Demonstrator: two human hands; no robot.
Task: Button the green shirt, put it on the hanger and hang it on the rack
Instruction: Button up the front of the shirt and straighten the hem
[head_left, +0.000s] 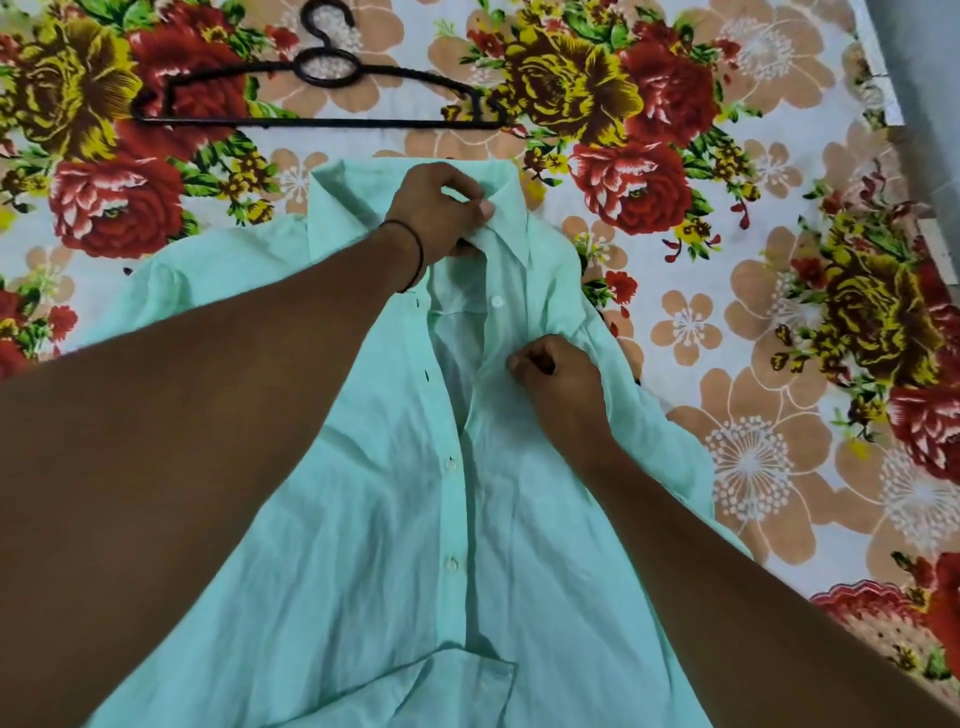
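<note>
Two pinches | left fingers (458, 183) clamp green shirt (363, 519) collar (511, 208) | right fingers (525, 364) clamp placket (491, 323)

Two bare forearms, bare hands. Thin black cord band (418, 254) circles the left wrist, just behind the left hand (431, 208). Right hand (556, 382) and wrist bare.

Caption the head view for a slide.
Left hand pinches the collar, right hand the placket of the green shirt on a floral sheet; black hanger beyond.
</note>
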